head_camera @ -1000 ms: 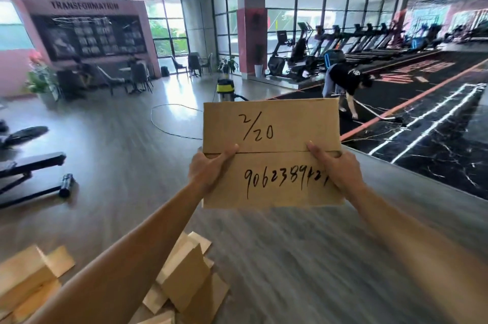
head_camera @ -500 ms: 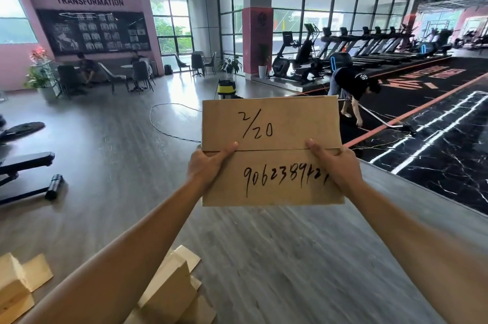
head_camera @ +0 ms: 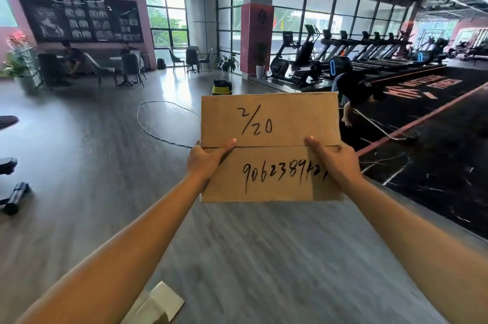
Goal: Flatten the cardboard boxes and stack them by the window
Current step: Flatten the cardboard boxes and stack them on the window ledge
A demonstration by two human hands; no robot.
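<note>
Box: cardboard box (head_camera: 270, 148) held up at arm's length, chest-high, facing the cam. Marker writing "2/20" on upper flap, long no. on lower flap; seam btwn flaps runs across the middle.
L hand: left hand (head_camera: 204, 161) grips box's left edge, thumb laid over the front right at the seam, other fingers hidden behind.
R hand: right hand (head_camera: 334, 162) grips right edge the same way, thumb on the front at the seam, rest behind.
Why held so: prob. two-sided grip keeps the face square & steady; thumbs on the seam look placed to keep the flaps shut, or ready to pry them.
Shape: can't tell if box is already flat or still has depth, only the front shows.
Windows: windows (head_camera: 169, 17) far across the grey floor (head_camera: 250, 257), well apart from the box.
Other cardboard: pale piece of cardboard (head_camera: 158, 305) on floor at bottom edge, near left forearm.
Progress: early I'd say; this box not yet stacked.
</note>
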